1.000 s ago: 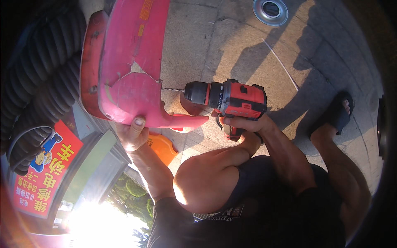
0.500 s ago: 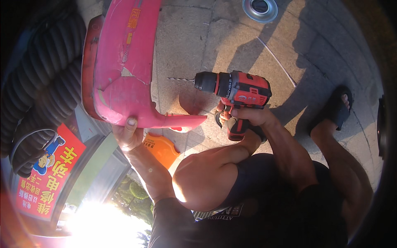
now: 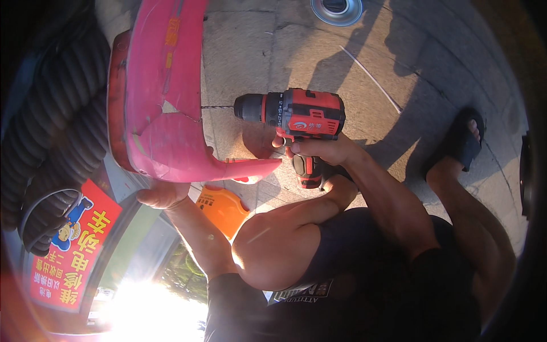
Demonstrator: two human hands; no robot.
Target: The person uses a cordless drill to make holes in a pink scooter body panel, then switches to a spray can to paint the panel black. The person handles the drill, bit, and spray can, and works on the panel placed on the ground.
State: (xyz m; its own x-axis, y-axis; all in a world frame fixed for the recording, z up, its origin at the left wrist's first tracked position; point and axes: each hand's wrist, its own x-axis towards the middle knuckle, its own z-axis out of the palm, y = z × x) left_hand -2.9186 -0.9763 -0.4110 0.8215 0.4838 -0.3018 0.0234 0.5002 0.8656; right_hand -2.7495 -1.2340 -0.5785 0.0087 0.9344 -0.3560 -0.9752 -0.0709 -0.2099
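A cracked pink plastic body panel point(image 3: 171, 134) stands at the left, with a dark red strip point(image 3: 118, 102) along its outer edge. Under its lower end my left hand point(image 3: 166, 195) supports it, thumb stretched out to the left and fingers hidden behind the panel. My right hand point(image 3: 319, 149) is wrapped round the grip of a red and black cordless drill point(image 3: 310, 114). The thin drill bit point(image 3: 217, 107) points left and meets the panel's right edge beside the crack; whether its tip has gone in cannot be told.
Thick black ribbed hose point(image 3: 62, 102) fills the left side, above a red sign point(image 3: 80, 251). An orange plastic piece point(image 3: 225, 208) lies beyond my knee. On the paving are a round metal part point(image 3: 337, 10) and a thin white stick point(image 3: 370, 78). Strong sunlight glares at lower left.
The drill has moved left and slightly up, bringing its bit from a gap away to the panel's edge. My left thumb has come off the panel's face and swung out to the left.
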